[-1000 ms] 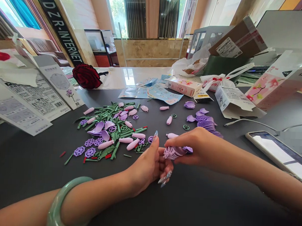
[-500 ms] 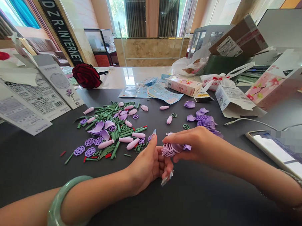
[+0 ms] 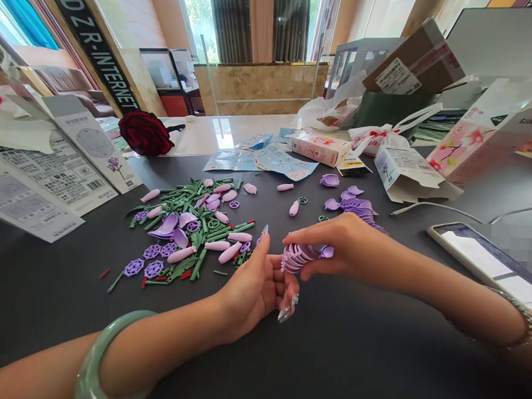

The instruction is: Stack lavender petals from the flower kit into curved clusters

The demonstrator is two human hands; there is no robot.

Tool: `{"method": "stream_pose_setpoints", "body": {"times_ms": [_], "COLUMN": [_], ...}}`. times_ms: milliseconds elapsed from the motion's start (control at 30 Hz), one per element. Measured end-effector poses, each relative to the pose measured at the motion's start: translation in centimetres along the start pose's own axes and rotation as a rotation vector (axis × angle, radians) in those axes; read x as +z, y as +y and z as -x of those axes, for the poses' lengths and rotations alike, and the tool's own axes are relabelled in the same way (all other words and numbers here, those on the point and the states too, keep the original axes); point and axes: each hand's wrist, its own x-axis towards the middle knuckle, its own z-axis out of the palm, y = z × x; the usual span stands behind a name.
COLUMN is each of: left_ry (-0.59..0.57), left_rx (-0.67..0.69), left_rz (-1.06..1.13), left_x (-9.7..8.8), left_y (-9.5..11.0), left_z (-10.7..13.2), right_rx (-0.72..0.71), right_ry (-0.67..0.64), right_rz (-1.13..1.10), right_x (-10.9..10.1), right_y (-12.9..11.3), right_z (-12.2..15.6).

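My right hand (image 3: 345, 250) pinches a fanned stack of lilac plastic petals (image 3: 297, 258) between thumb and fingers. My left hand (image 3: 255, 287) lies cupped just left of and below that stack, index finger raised, holding nothing I can see. Left of it spreads a loose pile of green plastic stems and lilac flower parts (image 3: 189, 234). Several lilac buds (image 3: 294, 208) lie beyond my hands. A second stack of lilac petals (image 3: 358, 208) lies close beyond my right hand.
Everything lies on a dark grey tabletop (image 3: 342, 356). A phone (image 3: 475, 255) lies at right, near a white cable (image 3: 437, 207). Printed instruction sheets (image 3: 59, 173) stand at left, a dark red flower (image 3: 144, 133) behind them. Boxes, pale blue bags and white plastic bags crowd the back.
The whole scene has shifted slightly left and up in view. The petal stack has turned a little in my right hand, its layers fanning more; my left hand has barely moved.
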Motion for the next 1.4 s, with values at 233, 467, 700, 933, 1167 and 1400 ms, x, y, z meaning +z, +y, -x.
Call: {"method": "stream_pose_setpoints", "body": {"times_ms": [233, 467, 700, 933, 1167, 1400], "left_ry": [0.005, 0.002, 0.016, 0.025, 0.030, 0.030], "left_rx": [-0.033, -0.041, -0.044, -0.040, -0.033, -0.028], "left_rz": [0.008, 0.012, 0.014, 0.013, 0.006, 0.005], "left_x": [-0.1, 0.0, 0.0, 0.0, 0.0, 0.2], "left_y": [0.1, 0.2, 0.3, 0.2, 0.3, 0.2], "left_z": [-0.3, -0.2, -0.2, -0.1, -0.3, -0.2], "right_rx": [-0.015, -0.053, -0.061, -0.116, -0.109, -0.103], "right_ry": [0.001, -0.020, -0.056, -0.117, -0.091, -0.166], "right_rz": [-0.030, -0.029, -0.042, -0.045, -0.060, 0.045], "right_x": [-0.1, -0.5, -1.0, -0.8, -0.8, -0.6], "right_y": [0.1, 0.3, 0.3, 0.6, -0.2, -1.0], "right_z": [0.0, 0.2, 0.2, 0.1, 0.3, 0.0]}}
